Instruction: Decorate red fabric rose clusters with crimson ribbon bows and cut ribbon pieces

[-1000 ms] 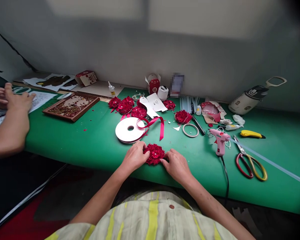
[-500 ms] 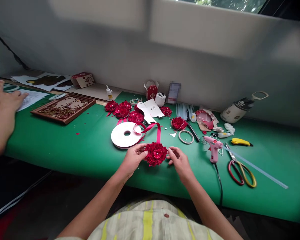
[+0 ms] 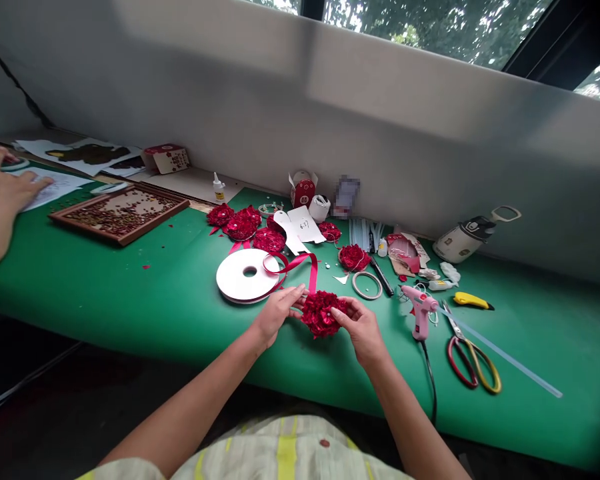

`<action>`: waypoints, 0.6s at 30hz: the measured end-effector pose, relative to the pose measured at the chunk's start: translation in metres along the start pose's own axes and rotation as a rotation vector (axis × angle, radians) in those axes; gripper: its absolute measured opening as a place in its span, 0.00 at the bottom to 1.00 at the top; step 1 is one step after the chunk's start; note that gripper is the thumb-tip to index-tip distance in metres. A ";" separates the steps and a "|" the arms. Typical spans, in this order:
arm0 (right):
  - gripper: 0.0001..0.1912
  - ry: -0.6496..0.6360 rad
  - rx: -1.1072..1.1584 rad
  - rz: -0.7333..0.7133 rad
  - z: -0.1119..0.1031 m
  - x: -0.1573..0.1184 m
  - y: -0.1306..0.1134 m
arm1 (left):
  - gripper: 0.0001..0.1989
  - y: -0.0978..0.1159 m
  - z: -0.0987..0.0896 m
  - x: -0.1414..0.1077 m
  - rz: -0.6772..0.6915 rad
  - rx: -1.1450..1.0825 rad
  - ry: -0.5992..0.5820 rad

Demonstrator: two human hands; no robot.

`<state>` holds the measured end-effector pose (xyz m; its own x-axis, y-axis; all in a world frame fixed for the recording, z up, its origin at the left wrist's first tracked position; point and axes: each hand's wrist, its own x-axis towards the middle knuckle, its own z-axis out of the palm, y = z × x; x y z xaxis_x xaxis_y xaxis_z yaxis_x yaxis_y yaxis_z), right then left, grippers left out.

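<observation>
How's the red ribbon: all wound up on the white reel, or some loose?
Some is loose: the red ribbon loops out past the edge of the white reel.

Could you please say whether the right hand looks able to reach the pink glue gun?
Probably yes: only green tabletop shows between the right hand and pink glue gun, though the hand holds a red flower.

Red ruffled fabric flower (pale bead at centre), held above green tabletop
</observation>
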<state>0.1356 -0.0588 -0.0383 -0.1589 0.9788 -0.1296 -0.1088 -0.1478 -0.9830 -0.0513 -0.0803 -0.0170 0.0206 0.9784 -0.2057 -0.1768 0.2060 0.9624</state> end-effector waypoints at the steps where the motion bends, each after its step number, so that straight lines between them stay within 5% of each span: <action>1: 0.18 0.001 0.006 -0.002 0.000 0.000 0.000 | 0.22 0.002 -0.001 0.003 -0.018 -0.006 -0.009; 6: 0.16 0.001 0.026 -0.035 -0.001 -0.001 -0.001 | 0.19 0.010 -0.006 0.021 0.090 0.144 -0.033; 13: 0.14 -0.010 0.040 -0.093 -0.002 -0.005 0.002 | 0.12 0.029 -0.034 0.073 0.429 0.857 0.246; 18: 0.14 0.003 0.054 -0.098 -0.005 -0.006 0.007 | 0.09 0.037 -0.037 0.103 0.446 0.973 0.289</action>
<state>0.1404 -0.0646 -0.0454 -0.1419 0.9893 -0.0341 -0.1760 -0.0591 -0.9826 -0.0916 0.0272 -0.0093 -0.1052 0.9535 0.2823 0.7397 -0.1147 0.6631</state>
